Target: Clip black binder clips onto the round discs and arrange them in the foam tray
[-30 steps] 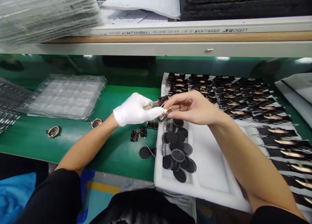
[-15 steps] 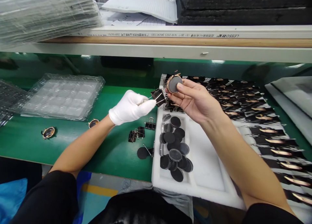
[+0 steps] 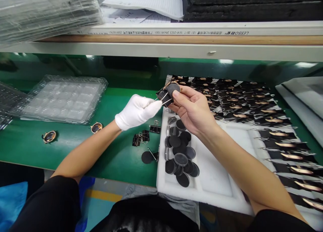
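My left hand (image 3: 137,112), in a white glove, pinches the wire handles of a black binder clip (image 3: 165,98). My bare right hand (image 3: 195,111) grips a round gold-rimmed watch case with a dark disc (image 3: 174,87) against its face. The clip meets the left edge of the case; whether its jaws are around the rim I cannot tell. Below my hands, loose dark discs (image 3: 181,159) lie heaped in a white foam tray (image 3: 214,171). Several binder clips (image 3: 145,136) rest on the green table, near another dark disc (image 3: 147,157).
Two gold-rimmed watch cases (image 3: 49,137) lie at the left. Behind them is a clear plastic tray (image 3: 63,99). Rows of clipped gold-rimmed pieces (image 3: 272,111) fill the right side. A shelf (image 3: 161,50) crosses above, bearing plastic trays (image 3: 47,15), papers (image 3: 148,1) and black foam (image 3: 252,5).
My right hand has moved left and slightly down with the watch case, bringing it against the binder clip. My left hand has barely shifted and keeps its pinch on the clip.
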Demonstrator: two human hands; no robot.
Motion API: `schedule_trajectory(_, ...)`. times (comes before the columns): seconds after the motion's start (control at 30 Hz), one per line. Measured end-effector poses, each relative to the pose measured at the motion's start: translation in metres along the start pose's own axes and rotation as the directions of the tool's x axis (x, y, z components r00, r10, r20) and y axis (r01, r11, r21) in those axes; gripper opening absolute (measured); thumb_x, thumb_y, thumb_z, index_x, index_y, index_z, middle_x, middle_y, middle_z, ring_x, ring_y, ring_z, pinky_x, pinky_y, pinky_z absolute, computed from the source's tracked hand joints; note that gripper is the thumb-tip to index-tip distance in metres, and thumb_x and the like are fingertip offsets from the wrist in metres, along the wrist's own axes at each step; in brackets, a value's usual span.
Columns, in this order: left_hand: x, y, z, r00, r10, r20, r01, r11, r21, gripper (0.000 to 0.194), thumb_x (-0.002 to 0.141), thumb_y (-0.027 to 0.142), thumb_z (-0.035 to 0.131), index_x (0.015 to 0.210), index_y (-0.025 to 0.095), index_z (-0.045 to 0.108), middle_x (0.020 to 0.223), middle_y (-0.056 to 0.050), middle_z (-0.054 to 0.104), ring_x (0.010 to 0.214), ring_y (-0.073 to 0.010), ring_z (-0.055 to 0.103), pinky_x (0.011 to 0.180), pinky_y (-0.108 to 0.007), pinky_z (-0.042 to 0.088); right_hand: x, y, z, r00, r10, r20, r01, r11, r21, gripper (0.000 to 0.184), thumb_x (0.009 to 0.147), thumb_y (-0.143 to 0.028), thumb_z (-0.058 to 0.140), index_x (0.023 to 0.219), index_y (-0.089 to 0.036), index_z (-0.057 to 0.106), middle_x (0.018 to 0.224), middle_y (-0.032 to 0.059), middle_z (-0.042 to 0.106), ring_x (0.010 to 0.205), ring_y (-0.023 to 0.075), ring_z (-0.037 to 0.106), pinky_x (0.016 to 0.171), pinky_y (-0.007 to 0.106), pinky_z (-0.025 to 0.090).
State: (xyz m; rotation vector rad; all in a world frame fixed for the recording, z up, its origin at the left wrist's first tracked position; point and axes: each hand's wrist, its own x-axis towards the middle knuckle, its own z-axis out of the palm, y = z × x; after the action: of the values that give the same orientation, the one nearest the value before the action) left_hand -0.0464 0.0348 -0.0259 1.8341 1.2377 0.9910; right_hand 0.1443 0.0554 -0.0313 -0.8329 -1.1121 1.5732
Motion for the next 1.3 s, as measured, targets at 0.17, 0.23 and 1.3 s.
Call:
schedule_trajectory(0.17,0.003,0.001,-0.004,0.999,-0.011,0.048,0.008,0.999,0.045,0.053,0.093,0.052,0.05,0.055,0.022,0.029,0.056,0.002,0.03,0.055,-0.0107,0.026,0.055,-0.031,0.023,-0.001,0.002,0.002,1.0,0.011,-0.016,-0.011,1.0,0.003,0.047,0.072,-0.05,0.091,0.109,-0.026,0.072,0.115,0.004,0.08,0.112,0.023,0.075,0.092,0.036,0.063)
schedule_trajectory(0.23,0.004,0.005,-0.015,0.985,-0.033,0.17,0.013,0.993,0.116,0.056,0.1,0.055,0.039,0.056,0.021,0.039,0.056,0.0,0.041,0.055,-0.0121,0.036,0.058,-0.031,0.031,0.001,-0.001,0.001,0.999,-0.014,-0.043,0.012,0.999,-0.046,0.049,0.075,-0.055,0.088,0.111,-0.027,0.071,0.122,0.0042,0.078,0.115,0.0235,0.074,0.092,0.036,0.063)
schedule_trajectory(1.3,0.013,0.013,-0.009,0.929,0.213,-0.302,-0.009,0.831,0.557,0.044,0.091,0.051,0.056,0.063,0.022,0.038,0.055,0.004,0.041,0.053,-0.0105,0.036,0.059,-0.029,0.029,0.007,0.004,-0.009,0.96,0.039,0.277,-0.052,0.998,0.042,0.029,0.069,-0.038,0.098,0.089,-0.023,0.084,0.089,0.0029,0.081,0.084,0.0141,0.073,0.084,0.027,0.058)
